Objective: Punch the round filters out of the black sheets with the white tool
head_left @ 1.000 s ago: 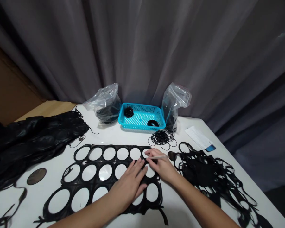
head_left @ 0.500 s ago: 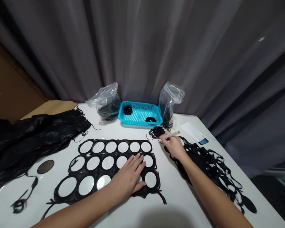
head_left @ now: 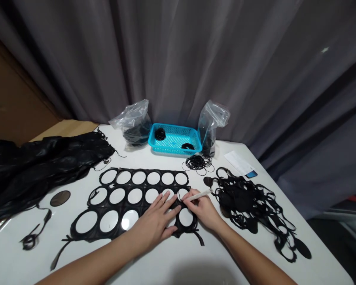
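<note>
A black sheet (head_left: 123, 206) with rows of round cut-out holes lies flat on the white table. My left hand (head_left: 156, 219) rests on its right half, palm down with fingers spread. My right hand (head_left: 203, 208) pinches a slim white stick-like tool (head_left: 202, 194). Its fingertips are at a hole in the sheet's right-hand column, just beside my left fingers. A thin dark curve shows inside that hole by the tool's tip; whether it is a ring cannot be made out. Beyond the sheet sits a loose pile of thin black rings (head_left: 197, 161).
A blue basket (head_left: 175, 151) holding two bunches of black rings stands at the back between clear bags (head_left: 136, 130) (head_left: 209, 130). Tangled black scraps (head_left: 240, 198) lie right, black material (head_left: 56, 158) left. A paper (head_left: 237, 162), dark disc (head_left: 60, 198) and grey curtain (head_left: 178, 59) are around.
My right hand has moved from the ring pile toward me and left, onto the sheet's right-hand column, still gripping the white tool. My left hand stays on the sheet.
</note>
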`<state>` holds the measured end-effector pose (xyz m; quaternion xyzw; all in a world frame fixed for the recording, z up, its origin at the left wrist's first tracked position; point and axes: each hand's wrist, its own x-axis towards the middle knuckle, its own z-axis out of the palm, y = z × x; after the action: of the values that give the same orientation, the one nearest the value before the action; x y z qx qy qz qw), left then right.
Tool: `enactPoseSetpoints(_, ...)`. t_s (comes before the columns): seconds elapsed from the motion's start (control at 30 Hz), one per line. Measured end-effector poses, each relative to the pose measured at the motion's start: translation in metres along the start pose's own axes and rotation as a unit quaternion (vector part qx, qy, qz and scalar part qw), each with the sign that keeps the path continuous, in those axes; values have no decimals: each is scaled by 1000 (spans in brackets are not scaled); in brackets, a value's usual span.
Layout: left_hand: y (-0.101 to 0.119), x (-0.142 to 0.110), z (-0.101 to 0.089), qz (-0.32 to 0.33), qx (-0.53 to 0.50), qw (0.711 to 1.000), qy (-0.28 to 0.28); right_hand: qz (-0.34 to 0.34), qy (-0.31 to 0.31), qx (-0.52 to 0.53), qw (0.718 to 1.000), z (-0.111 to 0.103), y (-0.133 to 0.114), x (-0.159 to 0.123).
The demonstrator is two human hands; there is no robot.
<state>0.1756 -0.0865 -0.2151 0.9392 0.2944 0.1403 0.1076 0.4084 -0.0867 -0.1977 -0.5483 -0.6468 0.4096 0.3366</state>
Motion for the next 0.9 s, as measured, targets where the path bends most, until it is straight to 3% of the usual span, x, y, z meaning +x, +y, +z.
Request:
enactPoseSetpoints(0.17, 2, 1, -2, -1, -9, 1000, 3, -24, 2, -35, 999, 2, 2, 1)
enactPoseSetpoints(0.27, 3, 0, -1, -22, -1, 1000, -1, -94, -1, -90, 991, 4, 0, -4)
enactPoseSetpoints(0.4, 4, -2, 0, -38, 1, 999, 9, -227, -43, -241, 943, 5, -2, -7)
enactPoseSetpoints(0.47, 3, -3, 0, -35, -4, 999, 8, -243, -38, -314, 917, -3, 1, 1)
enactPoseSetpoints(0.57, 3, -2, -1, -40, -8, 999, 3, -175, 96, -385, 901, -32, 12, 29)
enactPoseSetpoints(0.67, 4, -3, -4, -37, -13, 999, 7, -97, 227, -386, 889, -62, 18, 59)
enactPoseSetpoints(0.77, 3, -10, -8, -29, -9, 1000, 5, -55, 214, -296, 929, -64, 10, 70)
enactPoseSetpoints(0.9, 1, -29, -11, -45, 26, 998, 22, -27, 62, -99, 993, -23, -13, 51)
